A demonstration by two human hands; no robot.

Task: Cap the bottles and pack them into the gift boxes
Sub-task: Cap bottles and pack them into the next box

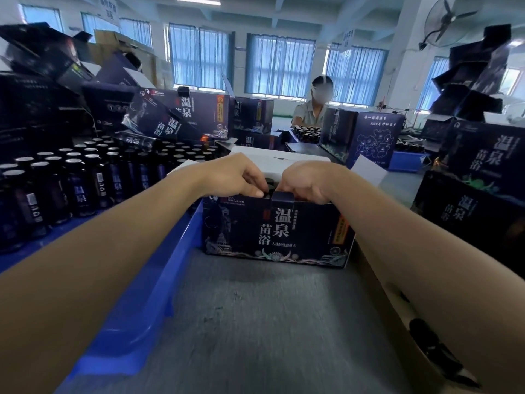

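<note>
A dark navy gift box (277,231) with white characters stands open in front of me on a grey surface. Both my hands reach into its top. My left hand (241,177) has its fingers curled down round the black cap of a bottle (270,185) inside the box. My right hand (306,182) is curled over the box's near rim beside a small raised tab (282,198); what its fingers hold is hidden. Several dark bottles (79,180), some with silver tops, stand in rows on the left.
A blue tray wall (159,280) runs along my left. Stacks of navy gift boxes (181,115) rise at left, back and right (480,172). Another person (312,106) sits across the table behind more bottles. A brown carton edge (397,308) lies under my right arm.
</note>
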